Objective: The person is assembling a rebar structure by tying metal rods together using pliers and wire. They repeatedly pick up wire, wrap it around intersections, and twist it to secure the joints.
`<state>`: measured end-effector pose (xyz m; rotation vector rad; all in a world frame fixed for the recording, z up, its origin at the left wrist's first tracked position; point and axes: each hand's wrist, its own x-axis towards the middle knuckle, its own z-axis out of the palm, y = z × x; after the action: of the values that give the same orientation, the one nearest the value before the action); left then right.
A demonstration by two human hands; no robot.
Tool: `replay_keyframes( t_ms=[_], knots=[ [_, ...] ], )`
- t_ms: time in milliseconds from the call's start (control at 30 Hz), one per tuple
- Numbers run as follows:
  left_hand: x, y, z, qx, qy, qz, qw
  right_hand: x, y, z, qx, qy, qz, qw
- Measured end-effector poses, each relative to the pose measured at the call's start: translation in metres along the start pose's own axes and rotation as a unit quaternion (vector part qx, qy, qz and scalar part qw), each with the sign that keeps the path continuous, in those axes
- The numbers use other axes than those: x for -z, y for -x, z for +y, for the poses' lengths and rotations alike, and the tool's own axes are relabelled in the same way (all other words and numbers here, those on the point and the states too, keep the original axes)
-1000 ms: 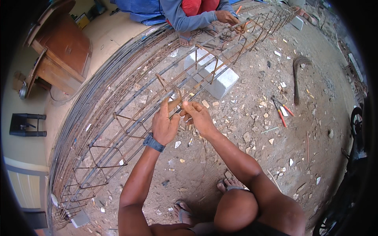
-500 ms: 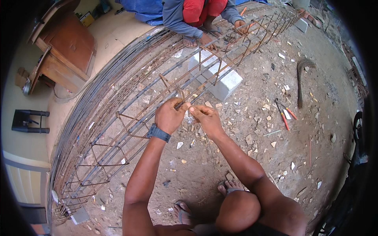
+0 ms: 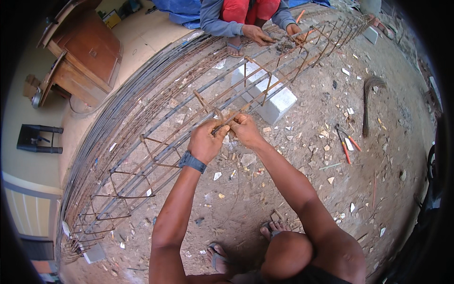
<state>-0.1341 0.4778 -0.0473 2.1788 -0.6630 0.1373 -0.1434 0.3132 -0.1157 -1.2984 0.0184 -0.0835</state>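
A long rebar cage [image 3: 163, 140] of rusty steel bars and bent stirrups runs diagonally in front of me. My left hand [image 3: 206, 138], a dark band on its wrist, is closed around a lower bar of the cage beside a stirrup. Close to its fingertips, my right hand [image 3: 247, 131] pinches at the same joint. A thin tie wire seems to trail down from the right fingers, faint against the dirt; the fingers hide its upper end.
A pale concrete block [image 3: 279, 105] stands under the cage. Across from me a co-worker's hand [image 3: 257, 34] rests near the far bars. Red-handled pincers [image 3: 346, 147] and a wire bundle [image 3: 366, 109] lie to the right. Long loose bars [image 3: 118, 102] line the left side.
My right hand has shifted slightly up, its fingers now over the joint. The left hand keeps its grip. The co-worker's left-side hand has lifted from the bars. The view has shifted slightly.
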Motion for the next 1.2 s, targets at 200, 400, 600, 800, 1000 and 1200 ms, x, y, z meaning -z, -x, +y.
replay_keyframes(
  t_ms=[200,400,600,800,1000,1200],
  knots=[
    [0.013,-0.008,0.004,0.253,0.206,-0.112,0.939,0.007,-0.014,0.001,-0.064,-0.041,-0.038,0.996],
    [0.021,-0.02,-0.003,0.298,0.313,-0.205,0.879,0.016,-0.019,-0.002,-0.061,-0.041,-0.056,0.996],
    [0.022,-0.02,-0.02,0.305,0.298,-0.206,0.881,-0.006,0.004,-0.015,-0.071,0.025,0.052,0.996],
    [0.01,-0.028,-0.022,0.272,0.338,-0.223,0.873,0.011,0.024,-0.029,-0.055,0.178,0.127,0.974],
    [0.003,-0.025,-0.046,0.211,0.39,-0.232,0.866,-0.009,0.041,-0.089,0.255,0.501,0.114,0.819],
    [-0.001,-0.03,-0.03,0.145,0.371,-0.217,0.891,-0.001,0.0,-0.113,0.172,0.646,-0.084,0.739]
  ],
)
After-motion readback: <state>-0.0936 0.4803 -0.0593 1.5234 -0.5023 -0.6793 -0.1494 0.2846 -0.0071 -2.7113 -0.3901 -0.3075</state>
